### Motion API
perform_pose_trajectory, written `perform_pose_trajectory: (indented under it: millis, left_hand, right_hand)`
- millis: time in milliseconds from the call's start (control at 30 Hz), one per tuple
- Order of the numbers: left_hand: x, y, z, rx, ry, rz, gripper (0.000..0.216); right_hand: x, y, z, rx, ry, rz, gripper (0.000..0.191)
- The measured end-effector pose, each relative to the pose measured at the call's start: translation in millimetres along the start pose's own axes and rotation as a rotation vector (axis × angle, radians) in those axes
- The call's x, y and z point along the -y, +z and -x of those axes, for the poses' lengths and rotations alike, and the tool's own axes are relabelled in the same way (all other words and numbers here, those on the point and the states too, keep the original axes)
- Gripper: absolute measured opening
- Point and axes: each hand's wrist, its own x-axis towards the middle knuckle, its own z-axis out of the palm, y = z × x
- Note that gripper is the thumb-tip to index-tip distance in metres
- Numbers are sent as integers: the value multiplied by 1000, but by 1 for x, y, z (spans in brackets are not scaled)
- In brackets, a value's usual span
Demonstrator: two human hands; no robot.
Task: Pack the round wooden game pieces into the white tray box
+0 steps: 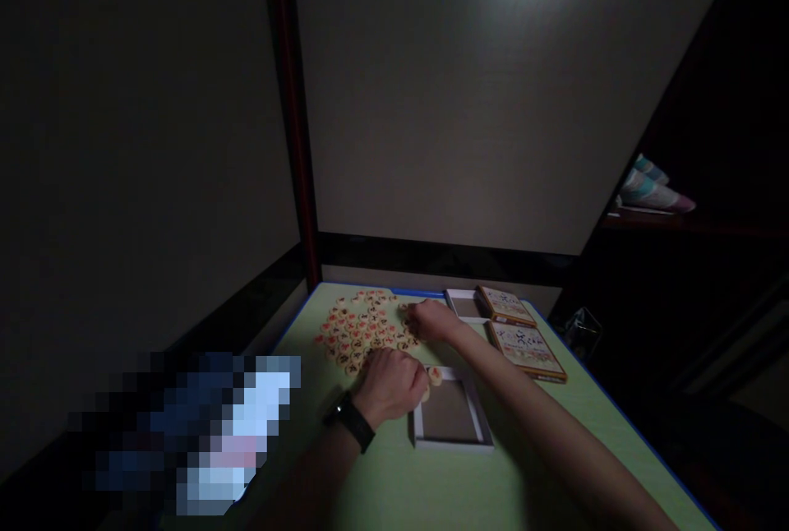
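Note:
Several round wooden game pieces (361, 327) with red and black characters lie spread on a light green table (394, 482). My left hand (394, 387), with a dark watch on the wrist, is curled at the near edge of the pile, fingers closed over pieces beside a shallow white box tray (453, 416). One piece (435, 375) rests at the tray's far corner. My right hand (431, 320) reaches over the pile's right edge, fingers curled down onto the pieces.
Two printed box lids (527, 346) (505, 305) lie at the table's right, with a second white tray (463, 303) behind. A blurred patch covers the lower left. A dark shelf with folded cloth (653, 190) stands to the right. Walls are close behind.

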Motion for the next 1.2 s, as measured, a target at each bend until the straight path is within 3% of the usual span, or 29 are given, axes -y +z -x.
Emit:
perform_pose_trajectory:
  millis: [200, 600, 733, 867, 967, 1033, 1100, 1200]
  left_hand:
    - [1, 1, 0, 2, -2, 3, 40]
    - [2, 2, 0, -17, -25, 24, 38]
    - [6, 6, -4, -128, -101, 113, 35]
    - [17, 12, -13, -352, -246, 367, 34]
    - [24, 14, -21, -465, -389, 762, 24]
    - [23, 13, -23, -444, -408, 1136, 25]
    - [19, 12, -23, -349, -335, 1467, 38]
    - [9, 12, -20, -199, -214, 1678, 50]
  right_hand:
    - [-1, -4, -7, -57, -66, -23, 33]
    - [6, 5, -20, -17, -189, -26, 22]
    - [5, 7, -13, -81, -183, -84, 24]
    - [0, 1, 5, -173, -169, -172, 27]
    - [-4, -4, 28, -262, -167, -247, 27]
    - [-4, -4, 46, -360, -183, -354, 26]
    - [0, -1, 64, -451, -209, -480, 26]
    - [8, 5, 86, -512, -197, -580, 29]
